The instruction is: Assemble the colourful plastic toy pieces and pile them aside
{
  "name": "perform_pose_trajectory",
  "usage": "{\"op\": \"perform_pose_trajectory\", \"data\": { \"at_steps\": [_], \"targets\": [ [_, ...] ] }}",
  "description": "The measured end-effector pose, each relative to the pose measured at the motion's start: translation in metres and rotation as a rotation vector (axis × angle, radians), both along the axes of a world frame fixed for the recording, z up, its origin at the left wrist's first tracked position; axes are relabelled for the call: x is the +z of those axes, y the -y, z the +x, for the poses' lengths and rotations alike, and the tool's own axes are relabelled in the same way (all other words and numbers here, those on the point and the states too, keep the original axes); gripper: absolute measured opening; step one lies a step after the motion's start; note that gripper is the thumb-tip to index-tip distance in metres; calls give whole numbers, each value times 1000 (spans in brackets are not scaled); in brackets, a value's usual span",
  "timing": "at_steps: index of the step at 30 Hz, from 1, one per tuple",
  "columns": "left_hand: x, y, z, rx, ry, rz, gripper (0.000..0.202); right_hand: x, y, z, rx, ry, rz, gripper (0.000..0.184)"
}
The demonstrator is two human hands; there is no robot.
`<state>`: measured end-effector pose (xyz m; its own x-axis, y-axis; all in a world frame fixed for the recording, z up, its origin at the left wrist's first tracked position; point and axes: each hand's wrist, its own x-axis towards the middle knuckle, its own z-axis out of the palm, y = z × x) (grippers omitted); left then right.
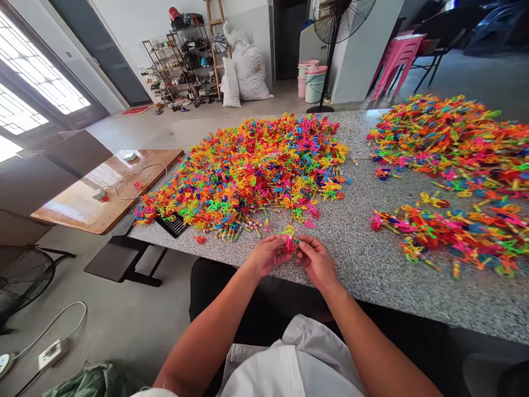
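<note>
My left hand (271, 255) is closed on a small pink plastic piece (289, 243), just over the near edge of the speckled table. Close beside it, my right hand (316, 260) pinches something small with a bluish-green end, partly hidden by the fingers. A yellow looped plastic piece (289, 229) shows right beyond the fingertips. In front of both hands lies a large heap of bright looped plastic pieces (256, 165). Short striped sticks (239, 227) are scattered along the heap's near side.
More coloured pieces form a heap (446, 135) at the far right and a smaller pile (458, 234) nearer me. A black slotted tray (176, 225) pokes out at the left. A wooden table (103, 182) adjoins the granite-patterned table (351, 220). A standing fan (330, 55) is behind.
</note>
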<state>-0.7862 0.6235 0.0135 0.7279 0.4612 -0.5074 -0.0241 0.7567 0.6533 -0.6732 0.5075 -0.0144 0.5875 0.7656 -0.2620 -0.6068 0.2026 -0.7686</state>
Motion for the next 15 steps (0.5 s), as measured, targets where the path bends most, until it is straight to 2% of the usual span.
{"op": "perform_pose_trajectory", "data": {
  "at_steps": [6, 8, 12, 15],
  "targets": [
    [4, -4, -3, -48, -54, 52, 18, 3, 5, 9, 128, 67, -34, 35],
    [5, -3, -2, -57, -83, 128, 23, 3, 7, 13, 170, 148, -52, 34],
    [9, 3, 2, 22, -112, 305, 29, 2, 9, 17, 180, 327, -74, 33],
    [12, 2, 4, -13, -128, 250, 28, 2, 10, 17, 157, 327, -61, 34]
  ]
}}
